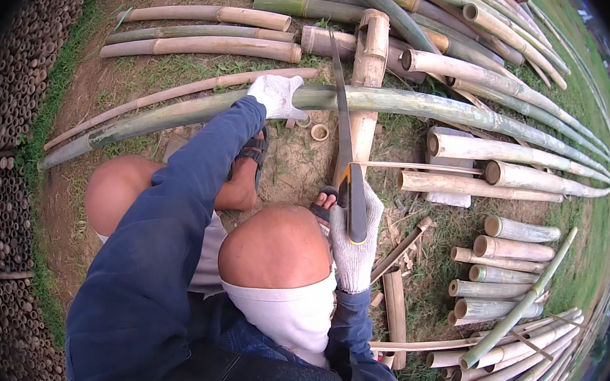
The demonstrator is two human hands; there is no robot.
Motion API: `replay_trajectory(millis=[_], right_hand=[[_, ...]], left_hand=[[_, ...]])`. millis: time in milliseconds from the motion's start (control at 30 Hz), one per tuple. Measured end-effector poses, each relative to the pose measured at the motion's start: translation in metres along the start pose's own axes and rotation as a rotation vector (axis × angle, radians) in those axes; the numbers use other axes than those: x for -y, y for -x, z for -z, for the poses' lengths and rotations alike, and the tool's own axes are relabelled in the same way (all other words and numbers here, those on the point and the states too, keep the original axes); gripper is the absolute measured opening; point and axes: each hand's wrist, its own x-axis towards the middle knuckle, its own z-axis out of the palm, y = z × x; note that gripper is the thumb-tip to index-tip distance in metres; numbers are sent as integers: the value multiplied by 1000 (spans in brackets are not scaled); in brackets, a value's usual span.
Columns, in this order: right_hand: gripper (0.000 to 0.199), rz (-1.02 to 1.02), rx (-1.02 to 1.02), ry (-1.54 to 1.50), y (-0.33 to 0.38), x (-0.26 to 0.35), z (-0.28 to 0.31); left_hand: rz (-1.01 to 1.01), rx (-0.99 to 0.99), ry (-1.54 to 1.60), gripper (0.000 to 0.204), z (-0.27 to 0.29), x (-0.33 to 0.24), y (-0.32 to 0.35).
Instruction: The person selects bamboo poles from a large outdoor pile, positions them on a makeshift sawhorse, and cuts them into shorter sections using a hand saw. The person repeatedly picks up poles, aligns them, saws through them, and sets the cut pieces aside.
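Note:
A long green bamboo pole point(430, 108) crosses in front of me, resting on an upright-lying thick bamboo piece point(371, 57). My left hand point(276, 96), in a white knit glove, is wrapped round the pole left of that support. In my gloved right hand point(357, 232) is a hand saw point(345, 113) with a black and yellow handle. Its blade points away from me and lies across the pole, between my left hand and the support. How deep the teeth sit in the bamboo I cannot tell.
Cut bamboo poles point(210, 31) lie at the far left, and more are heaped at the far right. Short bamboo lengths point(512, 249) are stacked at the right. A small bamboo ring point(319, 132) lies near my sandalled foot point(248, 167). Bamboo ends point(14, 82) fill the left side.

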Motion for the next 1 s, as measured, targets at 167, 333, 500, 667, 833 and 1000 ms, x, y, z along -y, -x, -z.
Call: replay_trajectory(millis=[167, 333, 500, 667, 833, 1000], right_hand=[[59, -24, 63, -15, -12, -22, -6], [61, -14, 28, -15, 0, -42, -8], [58, 57, 64, -15, 7, -34, 2], [57, -253, 87, -209, -4, -29, 2], [62, -173, 148, 99, 88, -5, 41], [61, -98, 126, 63, 80, -3, 47]], left_hand=[[20, -19, 93, 75, -1, -7, 9], [13, -42, 21, 81, 2, 1, -2], [8, -62, 39, 89, -3, 2, -6], [29, -32, 7, 94, 5, -5, -1], [39, 16, 30, 94, 6, -4, -4], [48, -9, -25, 93, -1, -1, -10]])
